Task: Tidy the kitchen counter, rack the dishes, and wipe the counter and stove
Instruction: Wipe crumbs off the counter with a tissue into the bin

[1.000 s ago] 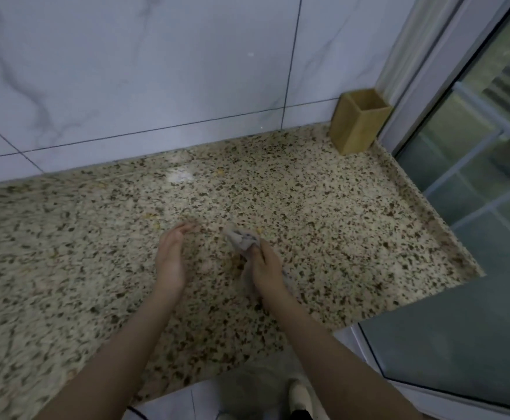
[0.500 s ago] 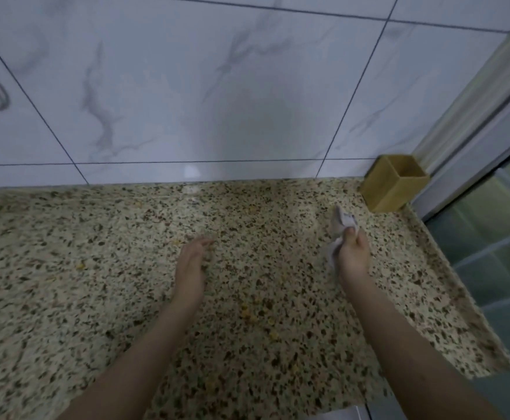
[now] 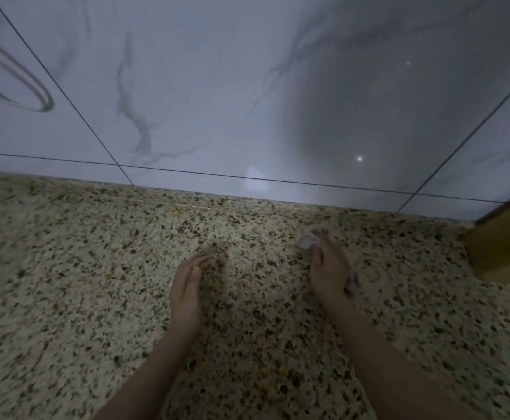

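- Right hand (image 3: 328, 268): is gripping a crumpled cloth (image 3: 305, 239), fingers curled round it, pressing it on the counter (image 3: 65, 298) near the wall (image 3: 217, 86).
- Left hand (image 3: 187, 286): is resting edge-on, fingers straight, holding nothing.
- Change: the cloth is moving back left, away from the wooden box (image 3: 502, 247); wiping likely continuing.
- Yellow crumbs (image 3: 265, 374): are lying near the front edge.

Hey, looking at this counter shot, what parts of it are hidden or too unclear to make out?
- Head view: the wooden box is cut off by the right edge, so its inside cannot be seen.
- The cloth is mostly covered by the right hand that holds it; its full shape is hidden.
- The left hand stands edge-on to the counter; its palm is out of sight.
- Yellow crumbs are too blurred and dim to identify.
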### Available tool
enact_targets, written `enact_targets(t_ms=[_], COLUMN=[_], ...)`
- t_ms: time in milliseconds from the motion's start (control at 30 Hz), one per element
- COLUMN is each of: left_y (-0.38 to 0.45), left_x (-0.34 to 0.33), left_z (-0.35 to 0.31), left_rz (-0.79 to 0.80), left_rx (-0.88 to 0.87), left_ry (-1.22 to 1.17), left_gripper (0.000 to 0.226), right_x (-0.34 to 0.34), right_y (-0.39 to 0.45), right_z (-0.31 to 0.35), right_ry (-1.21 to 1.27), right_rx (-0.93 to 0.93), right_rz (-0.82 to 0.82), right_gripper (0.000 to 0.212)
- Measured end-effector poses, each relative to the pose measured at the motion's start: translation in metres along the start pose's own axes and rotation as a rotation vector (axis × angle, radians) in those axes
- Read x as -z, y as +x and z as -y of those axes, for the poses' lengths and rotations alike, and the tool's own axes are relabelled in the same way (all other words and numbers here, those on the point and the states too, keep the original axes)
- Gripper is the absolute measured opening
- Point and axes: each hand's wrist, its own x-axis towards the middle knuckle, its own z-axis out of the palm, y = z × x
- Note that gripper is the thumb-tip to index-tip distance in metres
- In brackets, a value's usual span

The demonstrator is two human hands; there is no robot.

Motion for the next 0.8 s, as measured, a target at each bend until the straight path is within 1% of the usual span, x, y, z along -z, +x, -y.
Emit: enact_targets(t_ms=[133,233,333,433,567,667,800], left_y=[0.002,0.001,-0.003,-0.008,-0.024,-0.047,-0.085], left_x=[0.0,0.008,0.021,0.031,0.039,0.043,0.047], left_z=[0.003,0.004,0.004,0.003,0.004,0.003,0.004], left_rz=[-0.004,-0.043,-0.073,-0.104,-0.088,-0.075,-0.036], left_rx=[0.039,0.069,0.06,0.055,0.086,0.111,0.109], left_ry=[-0.068,-0.151,-0.157,-0.153,-0.156,-0.197,-0.23], left_gripper=[0.028,0.031,0.037,0.028,0.032,0.032,0.031], right_x=[-0.019,-0.026,-0.025,-0.017,-0.005,0.01,0.033], right_y=[0.011,0.02,0.021,0.011,-0.013,-0.041,-0.083], right_z=[0.016,0.022,0.024,0.024,0.021,0.011,-0.009], right_ry=[0.102,0.147,0.17,0.256,0.239,0.201,0.19], right_rx=[0.089,0.132,0.122,0.087,0.047,0.018,-0.015], right_rz=[0.161,0.289,0.439,0.533,0.648,0.694,0.67], right_gripper=[0.034,0.032,0.028,0.022,0.025,0.027,0.024])
